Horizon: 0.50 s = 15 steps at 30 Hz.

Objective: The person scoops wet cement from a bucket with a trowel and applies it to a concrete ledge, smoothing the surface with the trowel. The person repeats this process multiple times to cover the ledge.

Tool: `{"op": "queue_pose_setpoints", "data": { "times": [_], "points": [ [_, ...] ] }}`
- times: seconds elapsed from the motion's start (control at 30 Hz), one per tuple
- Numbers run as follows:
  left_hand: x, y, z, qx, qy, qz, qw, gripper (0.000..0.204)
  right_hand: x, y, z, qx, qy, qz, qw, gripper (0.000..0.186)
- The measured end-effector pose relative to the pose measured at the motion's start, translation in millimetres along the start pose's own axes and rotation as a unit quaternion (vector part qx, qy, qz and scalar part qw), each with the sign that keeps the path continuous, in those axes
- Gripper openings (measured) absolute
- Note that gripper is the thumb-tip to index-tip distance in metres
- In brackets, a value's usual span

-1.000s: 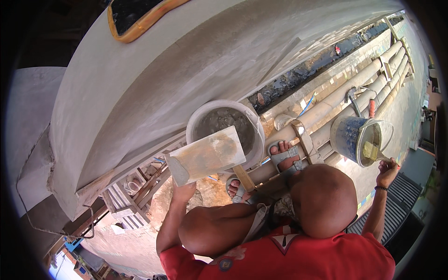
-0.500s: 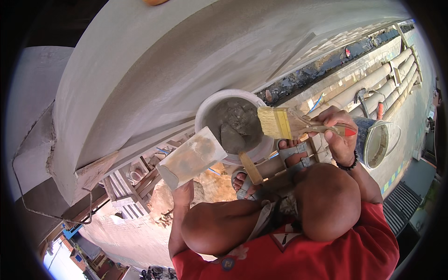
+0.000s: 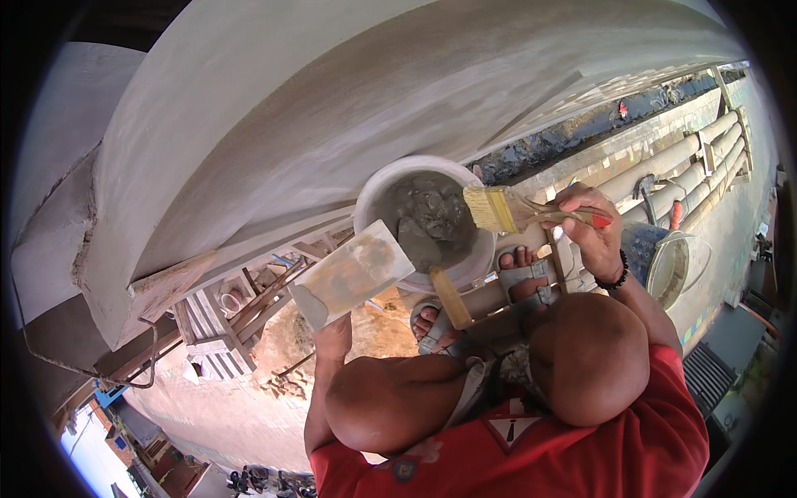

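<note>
My right hand is closed around the handle of a flat paintbrush. Its pale bristles hang over the right rim of a round white bucket of wet grey mortar. A trowel leans in that bucket, blade in the mortar and wooden handle sticking out toward me. Left of the bucket, my left hand holds up a rectangular plastering float from below, its flat face smeared with grey and brown. The float hides most of those fingers.
A curved grey plastered surface arches over the far side. My sandalled feet rest on bars behind the bucket. To the right are a blue bucket, a hammer and long pipes. Wooden slats stand lower left.
The view has shifted slightly. My right hand and the paintbrush have moved a little to the left, relative to the bucket. Both hands keep their holds.
</note>
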State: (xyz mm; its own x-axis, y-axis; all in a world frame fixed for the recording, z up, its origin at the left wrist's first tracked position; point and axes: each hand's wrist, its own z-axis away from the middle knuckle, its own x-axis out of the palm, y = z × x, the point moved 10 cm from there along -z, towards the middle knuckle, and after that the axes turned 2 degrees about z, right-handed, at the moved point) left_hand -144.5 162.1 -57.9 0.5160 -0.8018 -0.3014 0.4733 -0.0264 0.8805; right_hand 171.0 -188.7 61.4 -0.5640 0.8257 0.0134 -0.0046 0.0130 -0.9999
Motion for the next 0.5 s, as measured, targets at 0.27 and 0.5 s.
{"op": "queue_pose_setpoints", "data": {
  "times": [0.27, 0.5],
  "points": [
    [28.9, 26.3, -23.1, 0.102, -0.048, -0.035, 0.993, 0.034, -239.9, -146.3, 180.5, -0.099, 0.398, 0.21, 0.887, 0.016],
    [62.3, 46.9, -37.6, 0.054, -0.041, 0.06, 0.996, 0.022, -270.6, -104.1, 221.7, 0.1, 0.497, 0.419, 0.754, 0.018]
  ]
}}
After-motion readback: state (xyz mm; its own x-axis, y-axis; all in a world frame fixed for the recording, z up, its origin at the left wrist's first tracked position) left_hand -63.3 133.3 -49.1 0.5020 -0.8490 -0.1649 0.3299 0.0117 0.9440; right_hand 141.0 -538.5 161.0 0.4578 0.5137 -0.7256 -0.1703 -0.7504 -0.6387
